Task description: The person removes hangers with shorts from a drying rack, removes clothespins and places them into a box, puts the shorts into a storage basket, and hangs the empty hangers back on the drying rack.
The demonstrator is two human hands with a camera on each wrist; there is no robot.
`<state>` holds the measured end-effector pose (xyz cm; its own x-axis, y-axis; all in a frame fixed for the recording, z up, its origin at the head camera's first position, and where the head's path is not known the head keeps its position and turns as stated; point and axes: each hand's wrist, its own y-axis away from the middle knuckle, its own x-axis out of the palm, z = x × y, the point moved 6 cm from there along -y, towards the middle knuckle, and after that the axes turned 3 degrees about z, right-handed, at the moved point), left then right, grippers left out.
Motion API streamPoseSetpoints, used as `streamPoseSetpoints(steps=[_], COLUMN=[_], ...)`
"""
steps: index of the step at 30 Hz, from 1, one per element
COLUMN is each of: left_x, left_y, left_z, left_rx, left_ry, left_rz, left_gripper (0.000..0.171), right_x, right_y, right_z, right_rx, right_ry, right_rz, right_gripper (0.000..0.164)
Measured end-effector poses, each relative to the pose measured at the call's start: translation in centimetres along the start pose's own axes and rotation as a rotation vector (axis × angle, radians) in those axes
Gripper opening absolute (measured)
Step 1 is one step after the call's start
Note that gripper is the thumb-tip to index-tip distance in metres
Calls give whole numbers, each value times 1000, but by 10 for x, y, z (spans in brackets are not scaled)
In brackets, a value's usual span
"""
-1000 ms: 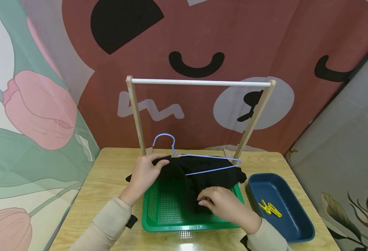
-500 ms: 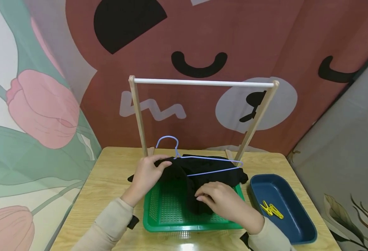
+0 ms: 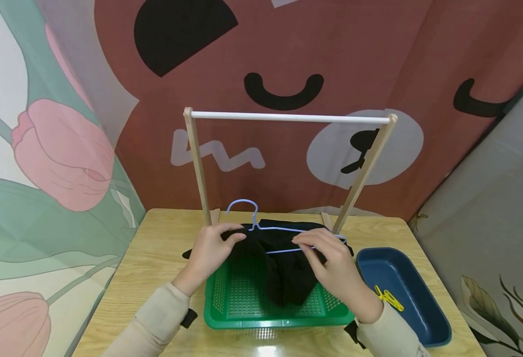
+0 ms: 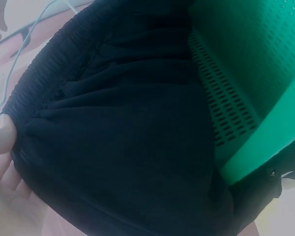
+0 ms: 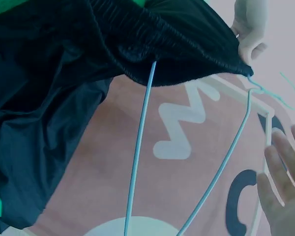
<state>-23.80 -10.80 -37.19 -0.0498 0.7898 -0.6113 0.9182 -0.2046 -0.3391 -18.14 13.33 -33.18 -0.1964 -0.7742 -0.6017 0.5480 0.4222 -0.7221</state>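
Observation:
My left hand [image 3: 209, 248] pinches the gathered elastic waistband of a black garment [image 3: 288, 282], thumb on one side and fingers on the other. A pale blue wire hanger [image 3: 281, 228] lies partly inside the waist opening; its left part is hidden by the cloth. Its hook rises beside the left fingertips, and the wire arm [image 5: 140, 147] comes out of the waistband in the right wrist view. Over the hanger's right end is my right hand [image 3: 334, 260], its fingers extended and apart from the wire in the right wrist view [image 5: 287, 182]. The garment drapes into a green basket [image 3: 279, 324].
Behind the basket stands a wooden rack with a white crossbar [image 3: 288, 117]. To the right is a blue tray [image 3: 415, 302] holding yellow clothespins [image 3: 390, 299]. A patterned cloth backdrop [image 3: 283, 163] closes off the table's far edge.
My right hand has risen from the lower garment folds to the hanger's right end. The hanger has shifted slightly down and right. My left hand keeps its pinch on the waistband.

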Motion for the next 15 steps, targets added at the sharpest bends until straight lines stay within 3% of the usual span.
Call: streamPoseSetpoints(steps=[3,9,15], left_x=[2,4,4], left_y=[1,2,2], left_z=[0,-1,-1], left_rx=[3,8,22], left_ry=[2,10,15], left_rz=[20,32,28], left_gripper=[23,22,23], right_x=[-4,1,8], right_y=[3,11,18], right_z=[-11,-34,-50], right_rx=[84,296,429], right_ry=[13,122,85], right_rz=[-34,12,55], right_gripper=[17,35,18])
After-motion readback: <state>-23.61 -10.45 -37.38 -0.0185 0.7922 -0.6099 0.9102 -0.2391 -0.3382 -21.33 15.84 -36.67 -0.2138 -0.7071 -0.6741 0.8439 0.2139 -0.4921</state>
